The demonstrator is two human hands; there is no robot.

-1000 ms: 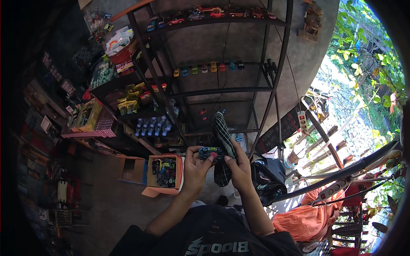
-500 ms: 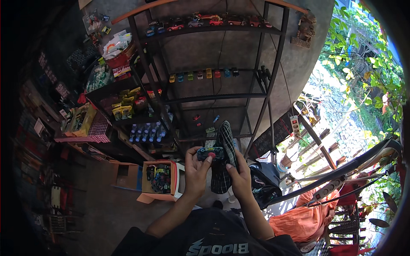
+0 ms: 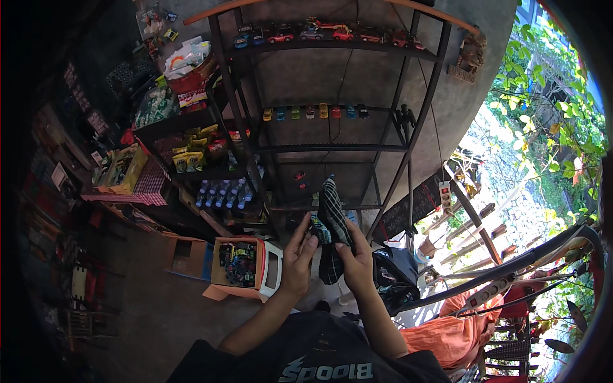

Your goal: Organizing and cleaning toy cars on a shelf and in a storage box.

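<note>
My left hand [image 3: 296, 260] grips a dark toy car [image 3: 321, 233] with blue-green markings, thumb on its near side. Its far end is partly hidden by a dark checked cloth [image 3: 332, 207]. That cloth is pinched in my right hand [image 3: 358, 260], thumb on top, and it lies against the car's right side. One end of the cloth points up toward the rack while the other hangs below my fingers. Both hands are held close together in front of my chest.
Ahead stands a dark metal rack [image 3: 332, 148] with rows of larger toy cars [image 3: 343, 33] and small toy cars [image 3: 324, 110]. An open cardboard box [image 3: 260, 268] of toy vehicles sits at lower left. A black bag [image 3: 393, 274] and orange cloth [image 3: 440, 335] are at right.
The toy car has turned in my left hand from lying broadside to a steeper angle. The cloth has come in against it, and my hands are nearer each other. The view has shifted slightly.
</note>
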